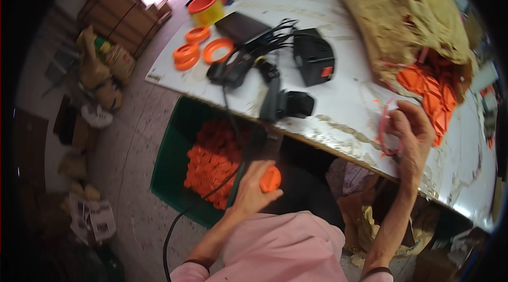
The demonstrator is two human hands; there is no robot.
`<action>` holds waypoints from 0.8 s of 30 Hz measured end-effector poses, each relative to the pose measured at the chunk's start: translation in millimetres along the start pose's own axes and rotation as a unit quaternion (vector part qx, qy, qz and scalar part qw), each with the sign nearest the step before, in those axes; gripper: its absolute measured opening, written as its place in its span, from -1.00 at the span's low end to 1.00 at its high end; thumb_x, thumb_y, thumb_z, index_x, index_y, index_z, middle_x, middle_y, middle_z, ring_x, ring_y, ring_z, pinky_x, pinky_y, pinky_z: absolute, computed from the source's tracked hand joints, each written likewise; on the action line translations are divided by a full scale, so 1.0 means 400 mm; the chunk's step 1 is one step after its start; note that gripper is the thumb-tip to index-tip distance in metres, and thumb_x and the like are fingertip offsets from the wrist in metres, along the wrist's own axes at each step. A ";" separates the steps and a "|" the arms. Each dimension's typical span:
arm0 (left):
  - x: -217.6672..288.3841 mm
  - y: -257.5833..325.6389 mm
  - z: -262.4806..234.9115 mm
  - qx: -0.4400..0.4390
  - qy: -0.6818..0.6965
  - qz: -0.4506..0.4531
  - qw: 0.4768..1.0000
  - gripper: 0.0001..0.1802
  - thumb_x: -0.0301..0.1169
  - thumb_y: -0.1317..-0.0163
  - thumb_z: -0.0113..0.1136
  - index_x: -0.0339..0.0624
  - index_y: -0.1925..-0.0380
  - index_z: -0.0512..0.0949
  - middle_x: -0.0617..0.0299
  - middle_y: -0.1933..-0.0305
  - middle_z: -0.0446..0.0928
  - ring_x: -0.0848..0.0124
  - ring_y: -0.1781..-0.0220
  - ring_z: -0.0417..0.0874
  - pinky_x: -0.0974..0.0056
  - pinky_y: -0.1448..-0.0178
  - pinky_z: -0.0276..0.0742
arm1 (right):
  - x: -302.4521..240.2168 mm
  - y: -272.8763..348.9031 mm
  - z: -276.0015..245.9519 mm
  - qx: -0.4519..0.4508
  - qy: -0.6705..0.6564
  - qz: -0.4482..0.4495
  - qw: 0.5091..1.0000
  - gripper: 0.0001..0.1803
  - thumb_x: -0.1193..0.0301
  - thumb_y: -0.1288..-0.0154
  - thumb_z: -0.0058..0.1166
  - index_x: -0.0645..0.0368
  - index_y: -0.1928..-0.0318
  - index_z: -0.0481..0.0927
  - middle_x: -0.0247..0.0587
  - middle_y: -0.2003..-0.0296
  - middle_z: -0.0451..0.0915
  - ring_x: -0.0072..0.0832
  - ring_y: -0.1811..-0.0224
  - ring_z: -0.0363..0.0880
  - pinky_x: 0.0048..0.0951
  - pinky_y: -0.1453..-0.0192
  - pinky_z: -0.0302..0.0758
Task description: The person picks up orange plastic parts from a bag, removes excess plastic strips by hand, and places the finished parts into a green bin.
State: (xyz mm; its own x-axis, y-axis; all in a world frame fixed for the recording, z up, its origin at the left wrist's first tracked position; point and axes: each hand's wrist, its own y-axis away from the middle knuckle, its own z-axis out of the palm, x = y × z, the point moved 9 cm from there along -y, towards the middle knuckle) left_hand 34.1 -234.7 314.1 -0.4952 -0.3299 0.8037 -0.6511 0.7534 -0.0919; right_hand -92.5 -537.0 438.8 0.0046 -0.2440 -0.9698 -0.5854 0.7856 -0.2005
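My left hand (253,189) is closed on an orange round cap (270,179), held just below the table's front edge beside a green bin. My right hand (414,129) is over the right part of the table, its fingertips pinched on a thin pinkish-red loop (386,131). Something whitish shows inside that loop, too blurred to make out. Just beyond the right hand, orange plastic pieces (431,89) spill from the mouth of a crumpled tan sack (394,23).
The green bin (168,157) holds many orange pieces (211,160). On the white table (349,102) are a black charger (313,55), a dark power tool (286,103), cables, orange rings (218,50) and a yellow-orange cup (207,11). A black cable (174,224) hangs past my left arm.
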 end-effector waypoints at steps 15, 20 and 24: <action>-0.892 0.393 0.027 0.162 0.022 -0.502 0.850 -0.14 -0.33 0.24 0.50 -0.33 -0.15 0.39 -0.25 -0.17 0.39 -0.05 -0.26 0.37 0.05 -0.29 0.29 | 0.036 -0.022 -0.020 0.063 0.104 -0.003 0.993 -0.63 0.38 -0.33 0.12 0.26 -0.09 0.51 -0.26 0.18 0.59 -0.63 0.19 0.55 -0.64 0.08 0.49; -1.004 0.469 0.091 0.124 0.042 -0.621 0.773 -0.04 -0.12 0.04 0.38 -0.27 -0.32 0.15 -0.27 -0.35 0.15 -0.09 -0.40 0.14 0.03 -0.40 0.12 | 0.039 -0.030 -0.019 0.070 0.114 -0.012 0.991 -0.65 0.38 -0.32 0.12 0.32 -0.05 0.52 -0.23 0.20 0.59 -0.61 0.22 0.55 -0.61 0.11 0.52; -1.003 0.432 0.106 0.081 0.020 -0.616 0.783 -0.07 -0.11 0.03 0.36 -0.34 -0.28 0.21 -0.28 -0.25 0.32 -0.08 -0.31 0.32 0.06 -0.33 0.24 | 0.035 -0.033 -0.017 0.074 0.125 -0.011 0.989 -0.65 0.37 -0.32 0.13 0.30 -0.04 0.53 -0.24 0.19 0.60 -0.62 0.22 0.55 -0.62 0.11 0.51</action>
State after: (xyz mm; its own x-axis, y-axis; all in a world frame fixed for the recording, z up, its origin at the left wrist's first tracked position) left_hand 95.8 3.6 -49.0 0.5830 -0.7296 0.3575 -0.6864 -0.2069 0.6972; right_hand -90.3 -554.7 429.0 -0.1958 -0.3797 -0.9042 -0.4614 0.8492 -0.2567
